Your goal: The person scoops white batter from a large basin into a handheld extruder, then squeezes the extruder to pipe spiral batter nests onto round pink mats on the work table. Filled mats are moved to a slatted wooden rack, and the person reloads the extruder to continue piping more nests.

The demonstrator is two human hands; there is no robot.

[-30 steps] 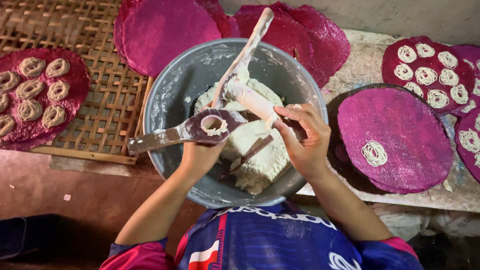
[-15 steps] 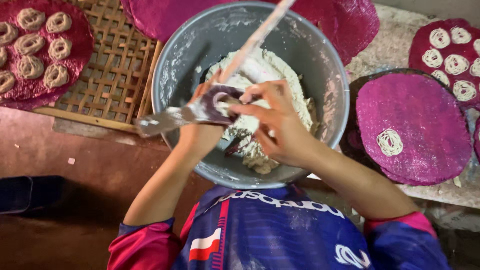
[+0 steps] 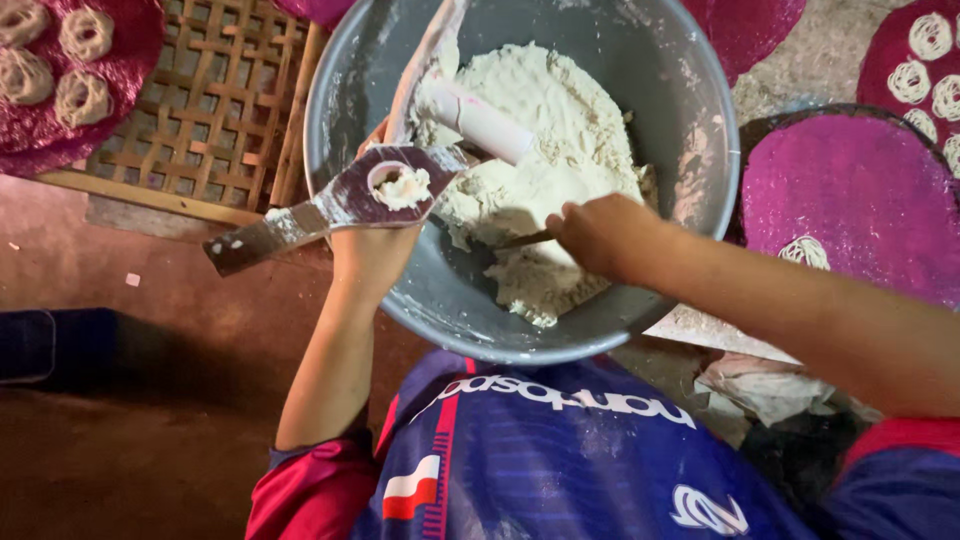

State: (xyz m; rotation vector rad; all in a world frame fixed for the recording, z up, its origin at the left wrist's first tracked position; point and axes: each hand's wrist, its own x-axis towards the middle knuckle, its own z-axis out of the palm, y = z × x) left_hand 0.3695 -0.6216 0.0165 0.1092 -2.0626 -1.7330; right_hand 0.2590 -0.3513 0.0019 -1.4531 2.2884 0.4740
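Note:
A big grey metal bowl [image 3: 420, 315] holds a heap of white dough [image 3: 560, 140]. My left hand [image 3: 372, 258] grips a wooden hinged dough press [image 3: 345, 205] from below, over the bowl's left rim. The press's round hole [image 3: 400, 186] is filled with dough. Its white cylinder plunger [image 3: 482, 122] is swung up over the dough. My right hand [image 3: 600, 235] reaches into the bowl from the right, fingers closed on a thin dark stick [image 3: 520, 240] whose tip is pushed into the dough.
A woven bamboo rack [image 3: 215, 110] lies left of the bowl. A magenta mat [image 3: 120, 90] with dough coils rests on the rack. At the right, a round magenta mat [image 3: 860, 190] carries one dough coil [image 3: 806, 251]. More coils [image 3: 925, 70] lie at the top right.
My right hand has left the press and dropped to the dough with the stick. The view has moved closer to the bowl. My left hand still holds the press.

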